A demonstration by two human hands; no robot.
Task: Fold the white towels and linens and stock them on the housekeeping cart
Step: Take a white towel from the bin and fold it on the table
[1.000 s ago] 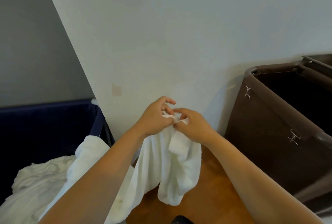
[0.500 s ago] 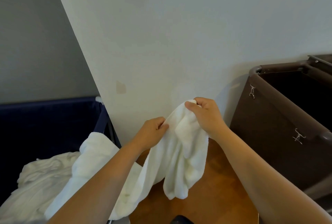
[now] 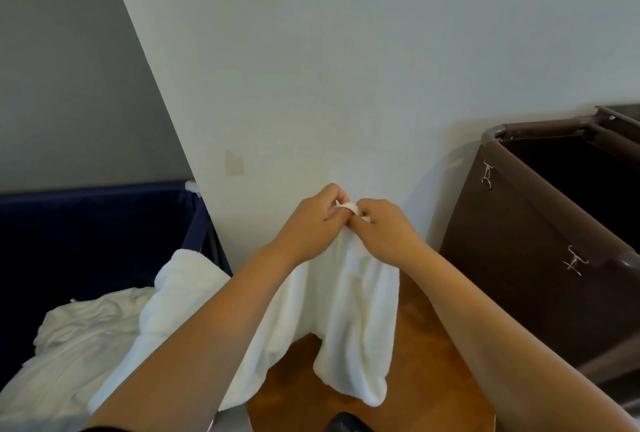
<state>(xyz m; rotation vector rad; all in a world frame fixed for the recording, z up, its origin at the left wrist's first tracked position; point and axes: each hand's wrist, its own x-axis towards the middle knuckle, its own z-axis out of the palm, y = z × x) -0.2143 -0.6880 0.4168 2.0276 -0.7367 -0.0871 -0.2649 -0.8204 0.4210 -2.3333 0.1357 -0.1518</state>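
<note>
A person's left hand (image 3: 310, 223) and right hand (image 3: 386, 229) meet knuckle to knuckle in front of a white wall (image 3: 346, 68). Both have their fingers curled, pinching the top edge of a white towel (image 3: 356, 307) between fingertips and thumbs. The towel hangs from that grip in two loose, bunched lobes. Its left side trails over the rim of a navy fabric bin (image 3: 104, 223), where more white linens (image 3: 79, 345) lie crumpled.

The step in hand looks like finding the corners before a fold. To do it well, each hand should probably slide outward along the hem until it reaches a corner, then lift so the cloth hangs flat and clear of the floor.

Below is a warm wooden floor (image 3: 408, 372). To the right stands a brown fabric bin (image 3: 526, 258) with metal clips (image 3: 487, 173) on its side. A grey wall (image 3: 69, 68) recedes on the left.
</note>
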